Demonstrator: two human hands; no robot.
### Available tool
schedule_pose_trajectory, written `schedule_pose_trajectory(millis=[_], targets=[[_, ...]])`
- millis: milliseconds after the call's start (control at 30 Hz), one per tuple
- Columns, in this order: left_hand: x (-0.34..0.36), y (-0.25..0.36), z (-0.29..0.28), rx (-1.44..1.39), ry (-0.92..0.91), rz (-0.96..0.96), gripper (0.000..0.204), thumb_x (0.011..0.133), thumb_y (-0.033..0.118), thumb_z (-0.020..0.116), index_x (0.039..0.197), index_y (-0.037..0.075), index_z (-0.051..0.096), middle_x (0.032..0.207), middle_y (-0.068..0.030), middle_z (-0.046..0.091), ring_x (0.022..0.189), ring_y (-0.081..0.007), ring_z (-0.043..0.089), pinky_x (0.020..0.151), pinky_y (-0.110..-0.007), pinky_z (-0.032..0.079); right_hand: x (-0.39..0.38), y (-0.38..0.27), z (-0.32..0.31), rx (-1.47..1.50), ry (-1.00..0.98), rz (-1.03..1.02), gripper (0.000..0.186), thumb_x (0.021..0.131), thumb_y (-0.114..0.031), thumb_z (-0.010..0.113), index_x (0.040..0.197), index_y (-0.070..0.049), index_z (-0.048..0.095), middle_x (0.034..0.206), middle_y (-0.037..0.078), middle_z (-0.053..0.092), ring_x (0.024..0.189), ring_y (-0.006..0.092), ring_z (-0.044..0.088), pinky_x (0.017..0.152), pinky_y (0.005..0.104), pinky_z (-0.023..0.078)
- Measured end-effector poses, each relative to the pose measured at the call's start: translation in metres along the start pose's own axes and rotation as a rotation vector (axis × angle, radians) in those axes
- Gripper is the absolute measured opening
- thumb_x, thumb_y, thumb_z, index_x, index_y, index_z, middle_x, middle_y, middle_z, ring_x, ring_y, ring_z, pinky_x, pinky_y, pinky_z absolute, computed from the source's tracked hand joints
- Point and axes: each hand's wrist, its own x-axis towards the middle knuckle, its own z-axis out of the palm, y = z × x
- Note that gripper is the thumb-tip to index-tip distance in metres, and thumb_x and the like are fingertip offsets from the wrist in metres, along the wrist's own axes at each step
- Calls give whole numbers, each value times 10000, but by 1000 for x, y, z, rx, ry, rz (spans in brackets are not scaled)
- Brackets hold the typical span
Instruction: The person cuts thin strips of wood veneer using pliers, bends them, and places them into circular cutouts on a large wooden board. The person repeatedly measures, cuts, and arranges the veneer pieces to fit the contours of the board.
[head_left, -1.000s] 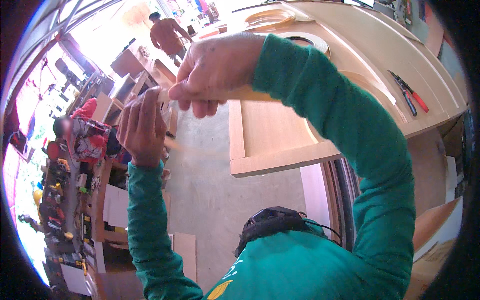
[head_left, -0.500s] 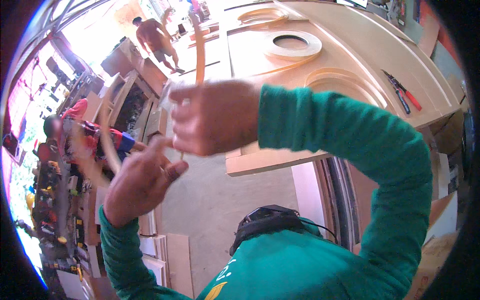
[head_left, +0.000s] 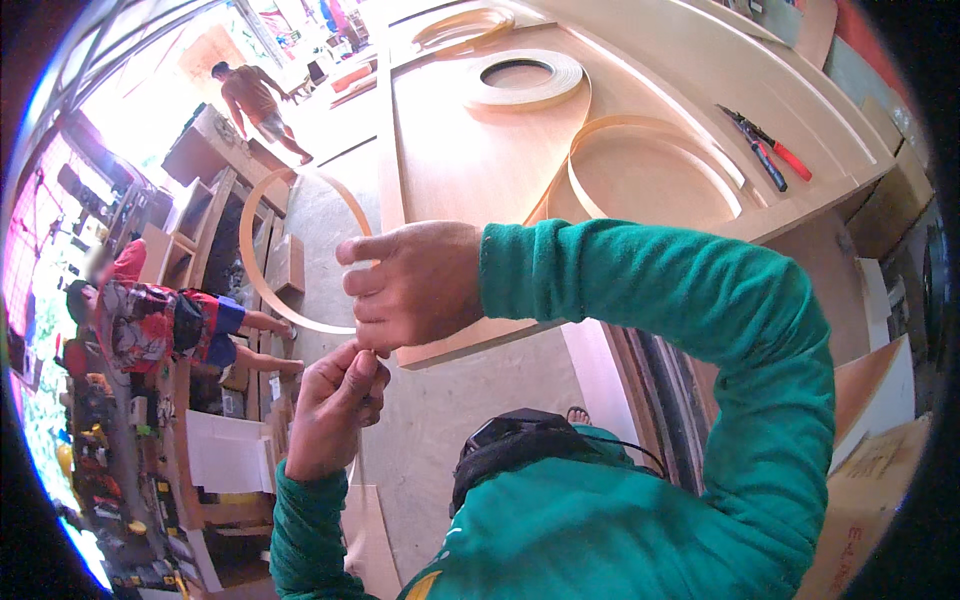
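Note:
A thin, pale wood-coloured edging strip (head_left: 247,240) curves in a round loop beyond my hands, with the floor and shelving behind it. My right hand (head_left: 420,285) is closed on the strip, knuckles up. Just below it and touching it, my left hand (head_left: 340,405) pinches the strip between thumb and fingers. The exact spot between the fingertips is hidden. More of this strip lies in a wide loose loop (head_left: 640,122) on the panel, beyond my right sleeve. Further off sits a flat wound roll of edging (head_left: 527,93).
A large wooden panel (head_left: 455,150) fills the upper right, bearing red-and-blue handled pliers (head_left: 765,150) and another coil (head_left: 465,28). One person (head_left: 255,100) walks far off; another (head_left: 170,325) stands at left by cluttered shelves. Boards (head_left: 610,375) lean below the panel's edge.
My left hand has moved right and down, closing into a pinch against my right hand. The blurred, swinging strip now forms a clear round loop. My view has shifted slightly.

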Motion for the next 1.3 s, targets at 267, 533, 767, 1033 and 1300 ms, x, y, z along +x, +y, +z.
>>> schedule_pose_trajectory(millis=[267, 533, 767, 1033, 1300], targets=[[6, 13, -13, 291, 78, -24, 362, 1139, 303, 636, 1304, 17, 785, 767, 120, 479, 623, 0, 399, 540, -196, 291, -84, 42, -84, -327, -5, 352, 293, 988, -308, 734, 1255, -192, 771, 1276, 59, 759, 1150, 277, 721, 1079, 536, 540], [44, 17, -41, 487, -21, -129, 407, 1113, 387, 691, 1243, 25, 825, 731, 115, 507, 565, -3, 405, 499, -209, 304, -363, 63, -288, -534, -838, 1810, 948, 881, -863, 679, 1353, -42, 727, 1361, 262, 744, 1281, 437, 709, 1134, 545, 531], [81, 37, -39, 617, -118, -107, 488, 1084, 447, 747, 1351, 42, 803, 751, 98, 536, 593, -35, 447, 524, -220, 358, -486, 11, -312, -191, -860, 2065, 1156, 808, -885, 766, 1523, 5, 578, 1453, 253, 701, 1359, 388, 670, 1170, 486, 509], [118, 41, -23, 705, -210, 160, 522, 1066, 408, 770, 1311, -52, 792, 1003, -174, 824, 798, -213, 690, 789, -352, 608, -529, 25, -323, 64, -730, 1961, 1139, 803, -780, 853, 1542, 32, 547, 1480, 263, 668, 1369, 394, 652, 1168, 474, 495], [114, 31, -15, 785, -109, 27, 443, 1053, 305, 786, 1262, -85, 781, 1007, -177, 789, 802, -221, 684, 793, -347, 595, -574, 40, -335, 151, -741, 2101, 409, 851, -427, 786, 957, -32, 766, 910, 75, 766, 850, 226, 711, 812, 417, 548]])
